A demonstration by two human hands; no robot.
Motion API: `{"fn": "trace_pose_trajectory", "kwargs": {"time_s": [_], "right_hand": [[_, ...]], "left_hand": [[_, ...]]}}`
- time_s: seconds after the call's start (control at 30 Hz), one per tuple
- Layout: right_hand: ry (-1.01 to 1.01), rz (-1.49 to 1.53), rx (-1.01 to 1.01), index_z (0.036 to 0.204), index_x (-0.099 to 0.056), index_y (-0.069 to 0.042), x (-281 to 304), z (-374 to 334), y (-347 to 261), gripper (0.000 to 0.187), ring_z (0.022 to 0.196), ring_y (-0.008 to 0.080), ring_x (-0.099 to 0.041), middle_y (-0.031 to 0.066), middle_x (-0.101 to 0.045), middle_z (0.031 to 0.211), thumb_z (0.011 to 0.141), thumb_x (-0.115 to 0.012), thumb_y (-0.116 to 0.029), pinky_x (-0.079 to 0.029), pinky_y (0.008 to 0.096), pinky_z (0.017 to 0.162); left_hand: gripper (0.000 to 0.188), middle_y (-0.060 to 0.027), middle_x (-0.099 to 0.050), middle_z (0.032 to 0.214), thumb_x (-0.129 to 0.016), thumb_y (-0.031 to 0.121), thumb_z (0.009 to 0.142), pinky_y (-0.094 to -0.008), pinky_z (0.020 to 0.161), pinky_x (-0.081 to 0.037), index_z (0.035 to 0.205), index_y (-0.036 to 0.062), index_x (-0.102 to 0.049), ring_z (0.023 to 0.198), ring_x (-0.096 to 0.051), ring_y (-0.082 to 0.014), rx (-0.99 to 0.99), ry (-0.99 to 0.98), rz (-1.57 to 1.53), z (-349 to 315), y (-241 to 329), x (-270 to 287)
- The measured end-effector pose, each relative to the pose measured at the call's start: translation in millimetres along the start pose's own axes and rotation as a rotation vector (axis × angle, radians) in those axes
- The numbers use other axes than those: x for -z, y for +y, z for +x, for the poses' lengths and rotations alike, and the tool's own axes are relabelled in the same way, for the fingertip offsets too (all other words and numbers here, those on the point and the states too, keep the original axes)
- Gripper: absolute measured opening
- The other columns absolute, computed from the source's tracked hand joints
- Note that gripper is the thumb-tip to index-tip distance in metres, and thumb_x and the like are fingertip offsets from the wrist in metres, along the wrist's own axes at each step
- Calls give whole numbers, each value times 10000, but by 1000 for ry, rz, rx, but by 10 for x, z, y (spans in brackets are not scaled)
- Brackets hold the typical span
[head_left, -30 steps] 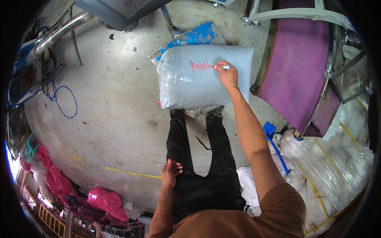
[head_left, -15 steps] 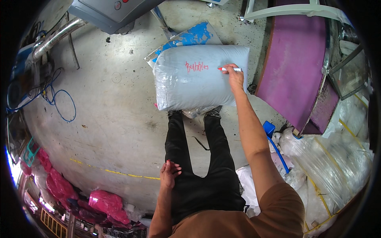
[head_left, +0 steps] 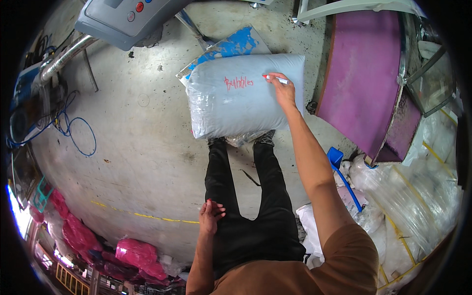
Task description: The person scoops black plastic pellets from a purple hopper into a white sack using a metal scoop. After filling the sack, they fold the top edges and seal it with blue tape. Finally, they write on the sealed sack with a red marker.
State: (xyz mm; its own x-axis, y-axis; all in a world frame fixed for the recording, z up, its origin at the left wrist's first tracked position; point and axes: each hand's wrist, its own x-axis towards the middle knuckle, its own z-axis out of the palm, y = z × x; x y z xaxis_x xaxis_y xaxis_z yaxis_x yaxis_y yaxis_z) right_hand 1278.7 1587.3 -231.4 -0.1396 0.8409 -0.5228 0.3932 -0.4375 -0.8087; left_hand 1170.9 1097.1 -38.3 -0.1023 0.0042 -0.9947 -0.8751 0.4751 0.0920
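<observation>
A stuffed pale grey-blue plastic bag (head_left: 246,105) lies in front of my feet, with red handwriting on its upper face. My right hand (head_left: 285,92) grips a white marker (head_left: 277,78) between thumb and fingers. Its red tip is at the bag's surface, just right of the writing; whether it touches, I cannot tell. My left hand (head_left: 210,216) hangs by my left thigh with its fingers curled. A small red thing, which looks like the marker's cap, shows at its fingertips.
Under the bag's far edge is a metal plate (head_left: 242,42) with peeling blue paint. A grey console (head_left: 142,22) with buttons stands far left. A purple chute (head_left: 364,73), a blue long-handled tool (head_left: 346,187) and clear plastic (head_left: 398,191) lie right; pink bags (head_left: 140,255) lie near left.
My right hand with the marker has moved slightly left and away from me over the bag. The view has shifted a little; my left hand stays by my thigh.
</observation>
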Motion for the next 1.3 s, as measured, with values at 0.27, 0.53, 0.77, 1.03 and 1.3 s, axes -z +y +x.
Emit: {"fn": "trace_pose_trajectory", "kwargs": {"time_s": [0.27, 0.53, 0.77, 1.03, 1.3], "right_hand": [[-84, -329, -76, 976, -771, -130, 79, -25, -4, 245, 821, 164, -680, 41, -762, 875, 868, -666, -323, -514, 321, 763], [29, -300, -1, 1007, -762, -136, 57, -13, -12, 247, 836, 178, -700, 51, -767, 883, 875, -643, -307, -518, 323, 781], [44, -271, -3, 964, -763, -149, 61, -35, -27, 249, 827, 209, -700, 49, -764, 872, 868, -634, -339, -517, 345, 786], [100, -280, -73, 997, -755, -99, 153, -28, 38, 266, 838, 153, -693, 45, -762, 857, 896, -623, -307, -512, 307, 794], [136, -283, -4, 930, -752, -129, 201, 11, 111, 300, 827, 201, -710, 42, -769, 832, 866, -619, -391, -524, 354, 788]], "left_hand": [[386, -101, -701, 942, -567, 488, 1026, -380, 723, -597, 998, 104, -594, 832, -703, -218, -5, -7, 3, -16, -6, -35], [428, -115, -662, 986, -594, 499, 1009, -378, 742, -575, 1090, 80, -564, 863, -672, -243, 4, -11, 18, -21, -4, -50], [418, -111, -662, 986, -590, 496, 1012, -370, 745, -570, 1084, 85, -564, 868, -669, -235, 3, -14, 20, -28, -14, -73], [384, -105, -703, 953, -590, 489, 1014, -385, 724, -600, 1034, 106, -587, 835, -705, -225, -3, 1, 22, -23, -35, -67], [388, -106, -700, 953, -574, 487, 1022, -382, 722, -599, 1041, 99, -585, 837, -706, -222, 1, 1, 30, -2, -30, -70]]}}
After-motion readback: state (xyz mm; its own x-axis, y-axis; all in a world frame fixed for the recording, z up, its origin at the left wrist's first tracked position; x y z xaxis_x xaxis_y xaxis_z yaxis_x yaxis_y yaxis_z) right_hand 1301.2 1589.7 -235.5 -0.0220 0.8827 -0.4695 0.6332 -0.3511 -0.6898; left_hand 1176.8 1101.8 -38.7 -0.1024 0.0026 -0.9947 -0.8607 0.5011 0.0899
